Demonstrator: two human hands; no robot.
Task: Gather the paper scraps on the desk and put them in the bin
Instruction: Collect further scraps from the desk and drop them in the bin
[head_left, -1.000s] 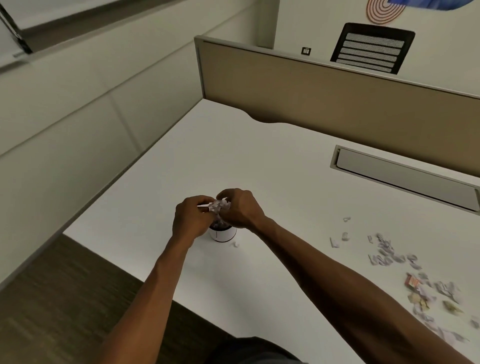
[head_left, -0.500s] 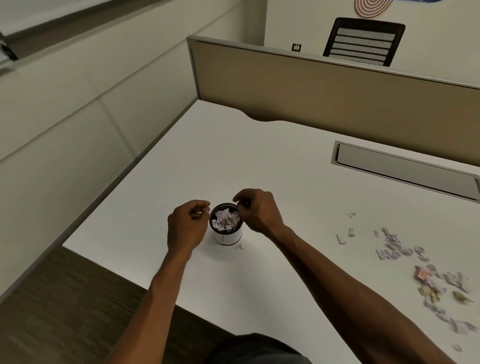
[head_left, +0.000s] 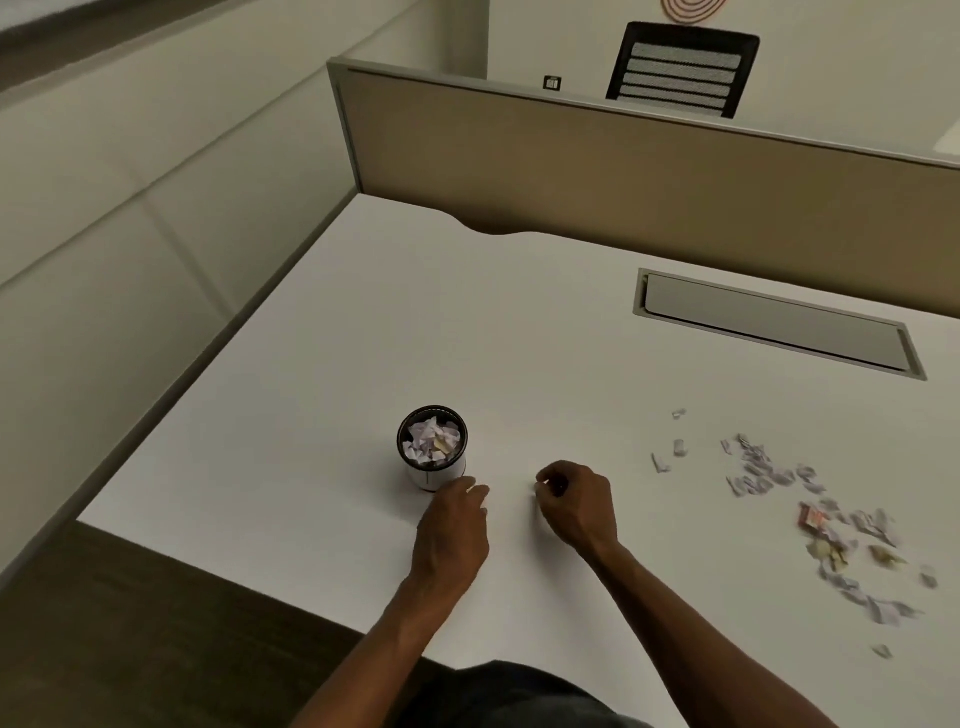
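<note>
Left hand lying loosely open just beside small bin of crumpled paper, right hand curling closed, grip contents unclear, paper scraps scattering well right of it

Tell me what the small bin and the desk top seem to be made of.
Small bin: likely plastic or coated metal; smooth white wall, dark rim, slight sheen, so it stays open. Desk top: looks like matte white laminate; flat, even, no grain, with a clean thin edge.
</note>
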